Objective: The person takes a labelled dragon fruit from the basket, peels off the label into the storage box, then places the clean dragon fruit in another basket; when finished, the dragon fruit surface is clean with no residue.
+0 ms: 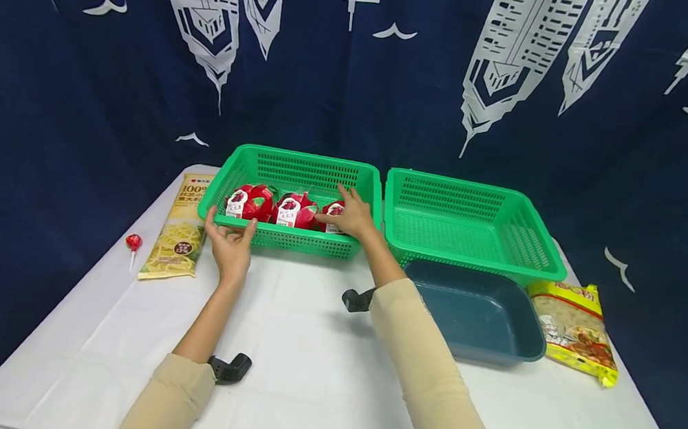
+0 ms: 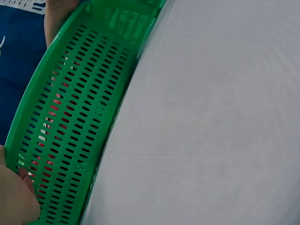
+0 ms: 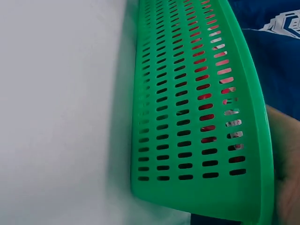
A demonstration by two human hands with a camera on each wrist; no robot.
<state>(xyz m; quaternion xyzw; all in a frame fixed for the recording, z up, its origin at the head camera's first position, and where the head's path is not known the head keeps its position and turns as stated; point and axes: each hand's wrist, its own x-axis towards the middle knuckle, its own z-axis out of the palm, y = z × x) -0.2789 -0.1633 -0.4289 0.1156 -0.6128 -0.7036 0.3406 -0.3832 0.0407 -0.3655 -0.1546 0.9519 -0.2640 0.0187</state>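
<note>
Three red dragon fruits with white labels sit in a row in the left green basket (image 1: pixel 310 242): one at the left (image 1: pixel 258 203), one in the middle (image 1: pixel 296 211) and one at the right (image 1: pixel 333 208). My left hand (image 1: pixel 230 248) holds the basket's front rim near its left corner; in the left wrist view, part of that hand (image 2: pixel 16 199) lies against the perforated wall. Over the basket's right end reaches my right hand (image 1: pixel 353 217), its thumb and fingers spread about the right dragon fruit, which it partly hides. Blurred, that hand (image 3: pixel 288 164) shows behind the rim in the right wrist view.
A second green basket (image 1: pixel 471 254) stands close at the right, with a dark blue bin (image 1: pixel 471 313) before it. A yellow food packet (image 1: pixel 576 326) lies far right. Left are a pasta packet (image 1: pixel 177 233) and a red lollipop (image 1: pixel 133 242). A patterned blue curtain (image 1: pixel 342 104) hangs behind.
</note>
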